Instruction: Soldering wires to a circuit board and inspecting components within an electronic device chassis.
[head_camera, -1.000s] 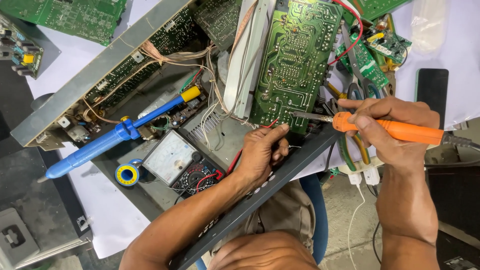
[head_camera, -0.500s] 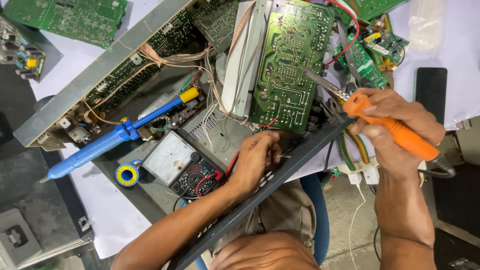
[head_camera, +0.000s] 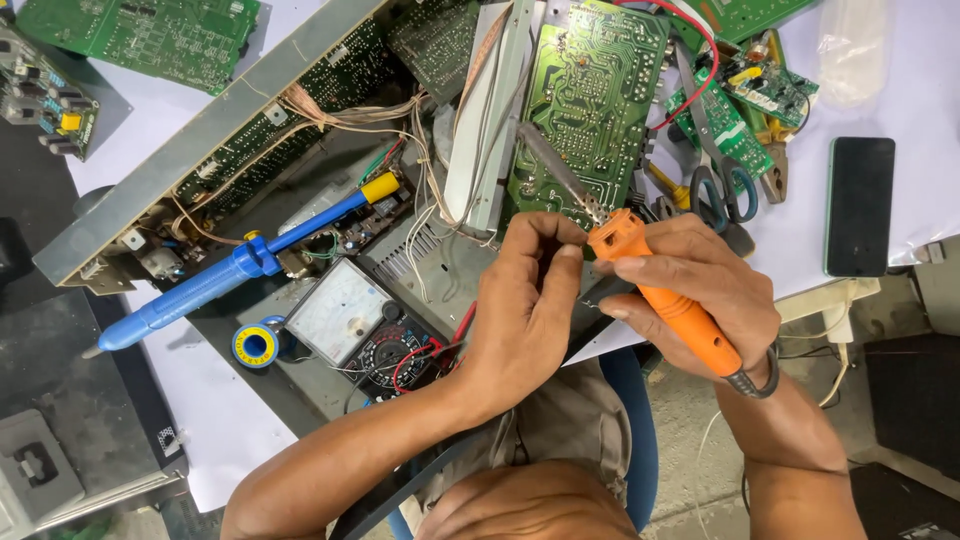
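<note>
Electronics repair bench, workshop-type setting. Evidence: an opened metal chassis (head_camera: 210, 130) with boards and wire bundles exposed, loose green circuit boards (head_camera: 590, 100) spread over white paper sheets. Tools of the trade lie about: blue desoldering pump (head_camera: 240, 265), analog multimeter (head_camera: 365, 330) with red and black leads, small solder spool (head_camera: 255, 345), scissors (head_camera: 715, 185), orange soldering iron (head_camera: 665, 300) (in hand, cord trailing). Surface is cluttered, worn and dark at the left edge.

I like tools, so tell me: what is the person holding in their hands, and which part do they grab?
The right hand grips an orange soldering iron by its handle. The left hand pinches near the iron's metal shaft; whether it holds anything cannot be told.
</note>
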